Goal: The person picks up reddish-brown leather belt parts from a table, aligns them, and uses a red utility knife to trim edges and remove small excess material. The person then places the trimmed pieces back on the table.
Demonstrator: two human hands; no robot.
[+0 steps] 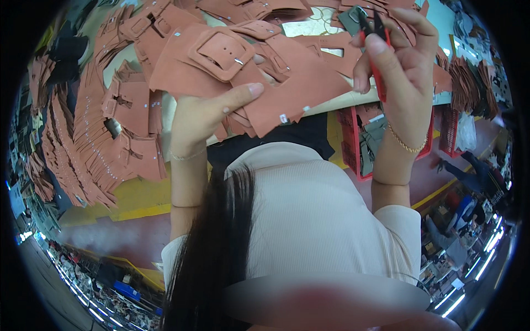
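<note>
My left hand (pixel 212 113) is closed on a terracotta-coloured leather-like piece (pixel 301 91), its thumb lying on top. A covered square buckle (pixel 222 54) in the same colour sits on the held material, near the far side. Raised to the right, my right hand (pixel 400 63) grips a small pair of thread snips (pixel 380 60) with red handles and dark blades. The blades point up and away, apart from the held piece. Behind the snips lies a small grey-green piece (pixel 352 21). My left fingers are hidden beneath the material.
Stacks of similar terracotta pieces (pixel 88 132) cover the left of the table, with more buckled pieces (pixel 149 27) at the back. A red crate (pixel 349 140) holding grey-green pieces stands at the table's right. Further right are hanging bundles (pixel 468 83) and a person (pixel 480 176).
</note>
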